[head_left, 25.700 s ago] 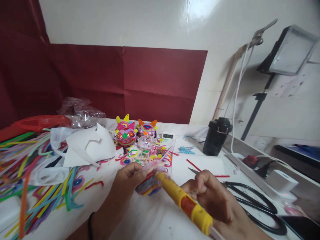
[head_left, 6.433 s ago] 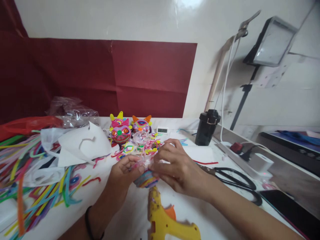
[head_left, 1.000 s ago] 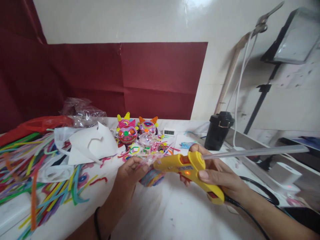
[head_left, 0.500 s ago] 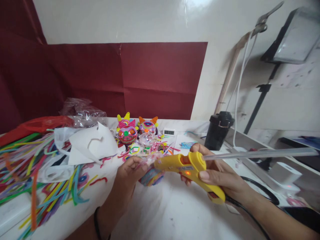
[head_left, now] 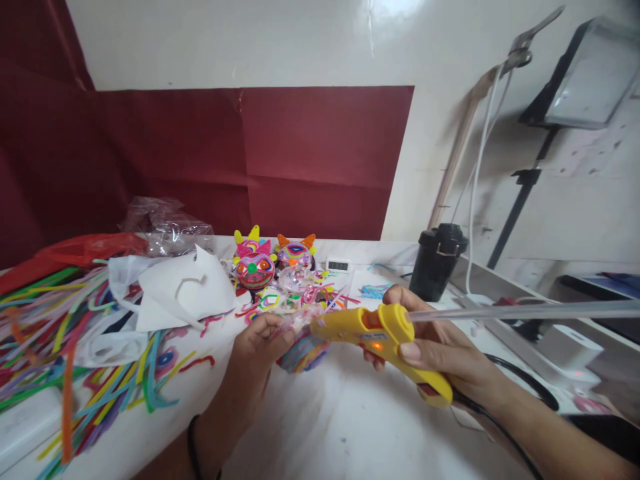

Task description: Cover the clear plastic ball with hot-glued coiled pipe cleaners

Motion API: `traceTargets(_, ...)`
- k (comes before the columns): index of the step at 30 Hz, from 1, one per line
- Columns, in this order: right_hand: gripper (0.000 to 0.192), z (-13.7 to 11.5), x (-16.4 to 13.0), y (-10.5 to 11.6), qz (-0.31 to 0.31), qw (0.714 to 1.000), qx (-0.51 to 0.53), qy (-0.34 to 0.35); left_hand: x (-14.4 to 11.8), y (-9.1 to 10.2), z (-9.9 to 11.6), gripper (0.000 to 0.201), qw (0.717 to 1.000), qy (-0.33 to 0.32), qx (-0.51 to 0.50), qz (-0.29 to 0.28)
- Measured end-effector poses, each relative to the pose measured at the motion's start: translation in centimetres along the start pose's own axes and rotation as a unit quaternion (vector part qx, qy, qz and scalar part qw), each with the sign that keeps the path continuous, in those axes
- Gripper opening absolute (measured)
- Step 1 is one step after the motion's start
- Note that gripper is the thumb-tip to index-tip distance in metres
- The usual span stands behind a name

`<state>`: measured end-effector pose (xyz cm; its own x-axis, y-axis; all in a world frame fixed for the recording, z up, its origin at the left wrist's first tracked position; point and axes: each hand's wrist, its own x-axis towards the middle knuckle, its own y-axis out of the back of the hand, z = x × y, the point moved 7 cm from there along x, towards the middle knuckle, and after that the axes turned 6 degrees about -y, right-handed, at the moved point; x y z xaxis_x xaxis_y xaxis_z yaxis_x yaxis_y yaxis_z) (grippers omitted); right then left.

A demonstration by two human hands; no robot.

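Observation:
My right hand is closed around a yellow hot glue gun, its orange light lit and a long clear glue stick jutting from its back. The gun's front end points left and meets a colourful striped craft piece with pinkish clear film on top. Fingers of my left hand pinch that piece from the left. The nozzle tip is hidden behind the piece and film, so I cannot tell whether it touches.
Colourful pipe cleaners and a cut white sheet cover the left side. Decorated animal-face crafts stand at the back near a small digital clock. A black cup and a white power strip are at right.
Almost nothing differs. The glue gun has shifted very slightly to the right, while the left hand keeps its hold on the craft piece.

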<state>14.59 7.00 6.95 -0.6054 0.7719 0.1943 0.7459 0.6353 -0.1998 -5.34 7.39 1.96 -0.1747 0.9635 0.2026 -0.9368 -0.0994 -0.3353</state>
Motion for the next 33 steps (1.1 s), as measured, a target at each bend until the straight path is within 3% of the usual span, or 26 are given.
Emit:
traceTargets(23, 0.041, 0.5, -0.29, -0.19, -0.006, 1.0, -0.003, -0.014, 0.4, 0.09, -0.77, 0.023, 0.999, 0.004, 0.027, -0.03)
traceTargets(33, 0.042, 0.47, -0.26, -0.15, 0.007, 1.0, -0.013, -0.019, -0.12, -0.17, -0.21, 0.022, 1.0, 0.011, 0.022, -0.004)
